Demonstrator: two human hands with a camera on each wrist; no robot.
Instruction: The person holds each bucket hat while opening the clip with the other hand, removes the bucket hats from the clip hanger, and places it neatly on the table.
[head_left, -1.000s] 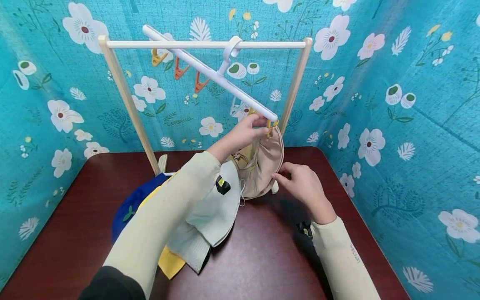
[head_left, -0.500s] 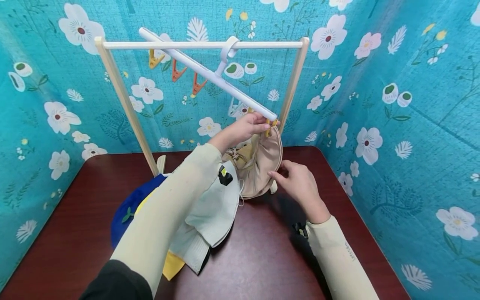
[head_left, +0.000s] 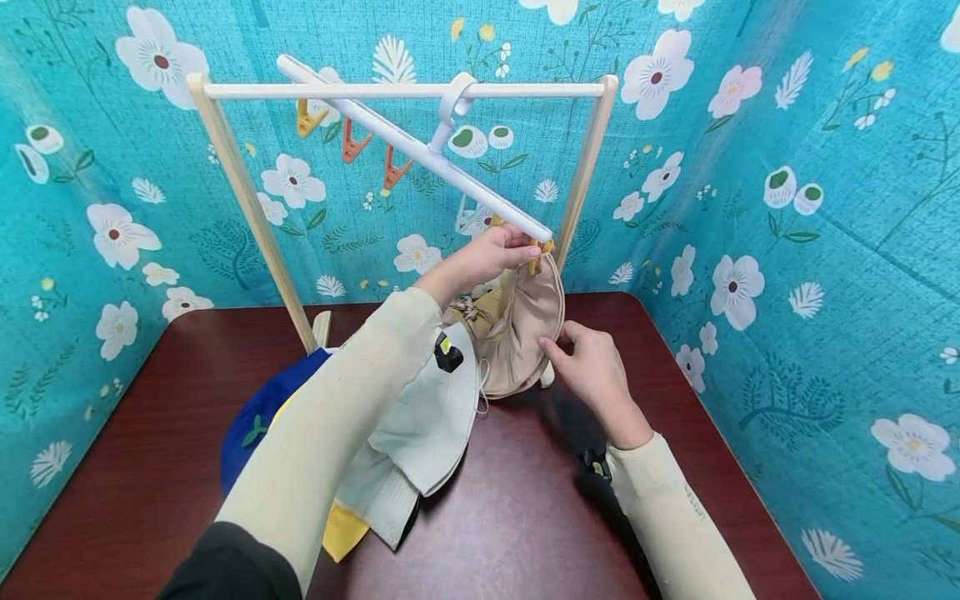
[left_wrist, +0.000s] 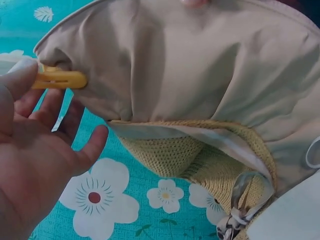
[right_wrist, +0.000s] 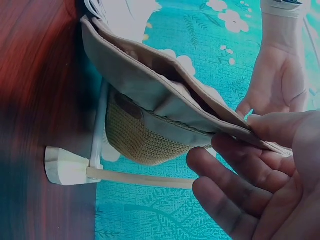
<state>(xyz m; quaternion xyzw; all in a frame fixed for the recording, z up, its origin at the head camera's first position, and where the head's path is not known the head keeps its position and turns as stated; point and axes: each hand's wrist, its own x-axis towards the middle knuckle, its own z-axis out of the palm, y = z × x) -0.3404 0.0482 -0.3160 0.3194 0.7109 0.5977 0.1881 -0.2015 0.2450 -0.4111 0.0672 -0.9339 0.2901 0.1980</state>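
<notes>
A beige sun hat (head_left: 528, 321) with a woven crown (left_wrist: 170, 150) hangs by its brim below the low right end of a tilted white hanger (head_left: 405, 137). My left hand (head_left: 491, 254) pinches a yellow clip (left_wrist: 62, 79) between thumb and fingers, and the clip bites the brim's corner. Lower down, my right hand (head_left: 595, 367) grips the hat's brim between thumb and index finger. In the right wrist view the brim (right_wrist: 150, 82) is folded into two layers, with the right thumb on the near edge.
The hanger hooks over the bar of a wooden rack (head_left: 337, 89). Orange clips (head_left: 355, 142) and a yellow clip (head_left: 307, 118) dangle from its high end. Under the left forearm lie a pale grey hat (head_left: 427, 433), a blue hat (head_left: 247, 421) and yellow cloth (head_left: 343, 532) on the table (head_left: 525, 508).
Both hands stay almost where they were. The left thumb has slid slightly over the clip, and the right thumb lies a little further onto the brim.
</notes>
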